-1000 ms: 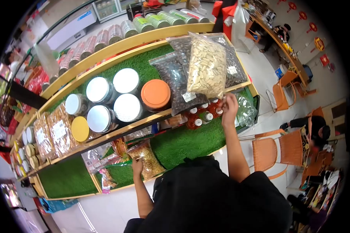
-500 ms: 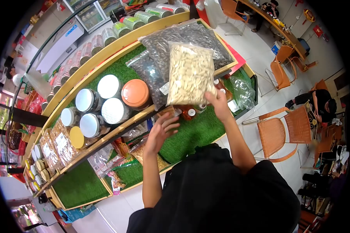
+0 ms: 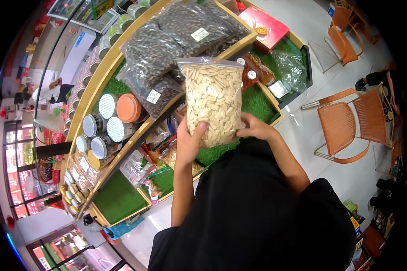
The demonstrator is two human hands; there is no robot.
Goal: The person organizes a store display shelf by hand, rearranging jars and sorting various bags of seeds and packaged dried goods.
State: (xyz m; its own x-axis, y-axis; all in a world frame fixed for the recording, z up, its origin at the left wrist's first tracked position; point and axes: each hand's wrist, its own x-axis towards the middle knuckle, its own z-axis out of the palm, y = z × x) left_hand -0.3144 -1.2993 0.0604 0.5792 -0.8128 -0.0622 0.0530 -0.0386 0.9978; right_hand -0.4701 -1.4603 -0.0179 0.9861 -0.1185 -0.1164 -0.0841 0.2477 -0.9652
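A clear zip bag of pale pumpkin seeds [image 3: 213, 99] is held upright in front of me, above the lower shelf. My left hand [image 3: 190, 140] grips its lower left side, with the thumb lying across the front. At the lower right corner, my right hand [image 3: 254, 127] closes on the bag, its fingers partly hidden behind. Beyond it, bags of dark seeds [image 3: 151, 52] lie piled on the upper shelf, some with white labels. Several lidded jars, one with an orange lid [image 3: 129, 108], stand to the left of that pile.
Bottles with white caps [image 3: 252, 75] and a red box [image 3: 264, 27] sit on the right of the stand. Small snack packets [image 3: 135, 168] lie on the lower green shelf [image 3: 120, 198]. A woven chair [image 3: 341, 124] stands on the tiled floor at right.
The bag of pale seeds has come nearer to me and turned upright. My left hand, earlier apart from it with fingers spread, now grips it. My view has shifted.
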